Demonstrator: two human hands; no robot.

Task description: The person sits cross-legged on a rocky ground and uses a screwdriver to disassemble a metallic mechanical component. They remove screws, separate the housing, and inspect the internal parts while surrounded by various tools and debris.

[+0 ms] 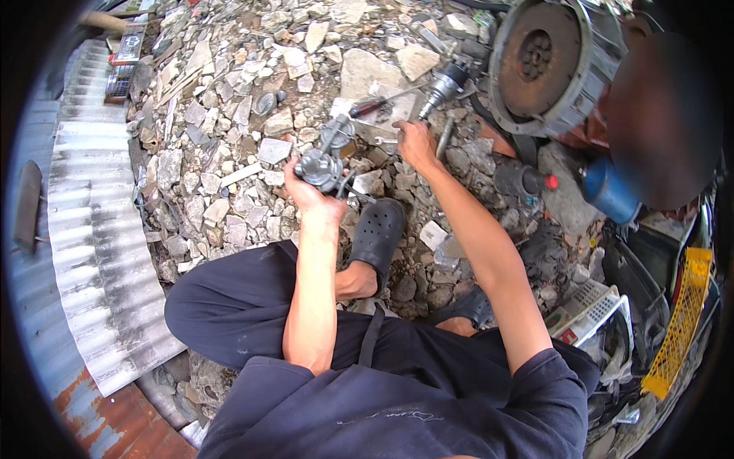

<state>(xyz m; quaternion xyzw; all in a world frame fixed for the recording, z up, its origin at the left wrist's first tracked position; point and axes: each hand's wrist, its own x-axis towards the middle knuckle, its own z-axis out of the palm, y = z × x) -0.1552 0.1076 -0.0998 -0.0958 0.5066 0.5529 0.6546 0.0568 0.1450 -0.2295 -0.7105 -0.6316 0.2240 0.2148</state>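
Note:
My left hand point(310, 191) grips a cylindrical silvery metal part point(321, 170), fingers curled around its side. Directly above it is a round metal piece with a protruding shaft point(336, 131); whether they are joined I cannot tell. My right hand point(417, 149) has curled fingers on a small silver wrench point(384, 141). A red-and-black screwdriver point(367, 108) lies just beyond, on a flat stone. A silver cylindrical assembly with a black end point(443, 88) and a metal rod point(445, 139) lie beside my right hand.
A large rusty round housing point(512, 80) stands upper right, near a blue container point(612, 196) and dark bottle point(520, 180). Corrugated sheets point(92, 229) border the rubble point(214, 130) on the left. A white basket point(589, 314) and yellow grate point(673, 321) sit right; my shoe point(382, 237) is central.

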